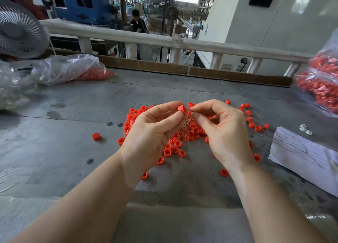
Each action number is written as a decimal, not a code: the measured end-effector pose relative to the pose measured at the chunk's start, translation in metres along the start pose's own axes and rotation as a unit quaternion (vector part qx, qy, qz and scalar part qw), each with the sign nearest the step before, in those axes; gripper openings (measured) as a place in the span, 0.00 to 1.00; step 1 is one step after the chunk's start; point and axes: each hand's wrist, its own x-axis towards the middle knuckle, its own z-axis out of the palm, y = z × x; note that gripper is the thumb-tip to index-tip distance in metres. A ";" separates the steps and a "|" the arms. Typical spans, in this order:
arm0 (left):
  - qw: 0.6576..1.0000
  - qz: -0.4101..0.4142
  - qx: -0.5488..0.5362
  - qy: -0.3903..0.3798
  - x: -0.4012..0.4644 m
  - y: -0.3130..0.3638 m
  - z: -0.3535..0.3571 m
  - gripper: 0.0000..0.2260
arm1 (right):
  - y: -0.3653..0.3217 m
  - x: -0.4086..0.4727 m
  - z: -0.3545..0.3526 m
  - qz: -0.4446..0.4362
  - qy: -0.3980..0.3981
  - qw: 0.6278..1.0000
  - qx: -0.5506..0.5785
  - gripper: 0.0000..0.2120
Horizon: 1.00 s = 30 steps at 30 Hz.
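My left hand (153, 131) pinches a small red plastic cap (182, 109) between thumb and fingertips, above the middle of the grey table (54, 129). My right hand (223, 131) is close beside it, its thumb and forefinger pinched together on a thin wire (192, 113) right by the cap. A bundle of thin wires (184, 125) hangs under the cap between the two hands. Beneath them lies a pile of several red caps (173, 146), partly hidden by my hands.
One red cap (96, 136) sits alone to the left. A clear bag with red caps (73, 69) lies at the back left, another bag of red parts (320, 82) at the right edge. A paper sheet (303, 155) lies at right, a fan (20, 30) at far left.
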 end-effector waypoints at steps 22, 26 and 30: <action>0.997 -0.021 -0.049 -0.049 -0.003 0.005 0.004 0.10 | -0.005 0.000 0.000 0.028 0.017 0.998 0.056 0.11; 0.996 -0.023 -0.066 -0.052 -0.003 0.006 0.004 0.10 | -0.006 0.000 0.000 0.031 0.019 0.998 0.054 0.11; 0.996 -0.029 -0.075 -0.050 -0.003 0.006 0.004 0.09 | -0.008 -0.001 -0.001 0.029 0.020 0.998 0.052 0.11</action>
